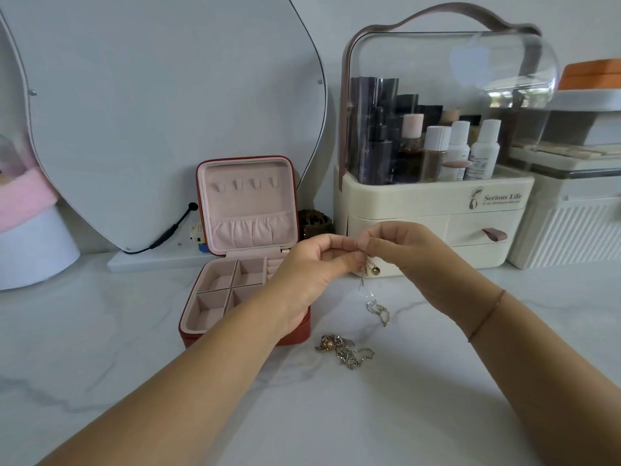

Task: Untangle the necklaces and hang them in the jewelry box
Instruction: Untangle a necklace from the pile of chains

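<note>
Pinches one thin silver chain [377, 309] at the top in fingertips of both hands, L hand [309, 270] and R hand [400, 250] nearly touching. Lets its lower end w/ pendant trail onto the marble worktop [134, 364]. Leaves knotted clump of necklaces [342, 351] lying just below, beside the open jewelry box [188, 317]. Seems mid-untangling, 1st chain not yet hung. Needs clasp end freed next, then looped over an empty lid hook [239, 185] w/o snagging.
</note>
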The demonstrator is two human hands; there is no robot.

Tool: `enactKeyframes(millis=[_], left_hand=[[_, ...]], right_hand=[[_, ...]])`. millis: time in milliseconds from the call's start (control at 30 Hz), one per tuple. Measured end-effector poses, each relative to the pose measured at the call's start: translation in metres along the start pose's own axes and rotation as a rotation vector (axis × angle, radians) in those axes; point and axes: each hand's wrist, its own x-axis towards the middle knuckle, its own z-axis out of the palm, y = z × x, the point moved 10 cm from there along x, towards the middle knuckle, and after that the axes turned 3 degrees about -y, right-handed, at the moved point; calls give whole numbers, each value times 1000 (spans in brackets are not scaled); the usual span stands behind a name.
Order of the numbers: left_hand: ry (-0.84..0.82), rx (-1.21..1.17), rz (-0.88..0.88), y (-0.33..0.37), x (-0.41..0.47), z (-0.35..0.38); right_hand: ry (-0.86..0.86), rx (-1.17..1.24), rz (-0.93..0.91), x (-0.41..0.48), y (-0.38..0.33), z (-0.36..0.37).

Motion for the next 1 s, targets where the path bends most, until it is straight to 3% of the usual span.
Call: enactKeyframes(millis=[233, 533, 733, 1000], left_hand=[[8, 0, 7, -2, 3, -4], [28, 85, 36, -1, 2, -3], [22, 103, 47, -1, 2, -1], [27, 87, 41, -2, 3, -4]], right_hand=[[41, 31, 51, -1, 4, -5], [107, -178, 78, -2, 5, -7], [175, -211, -56, -2, -7, -12], [126, -405, -180, -5, -21, -2]])
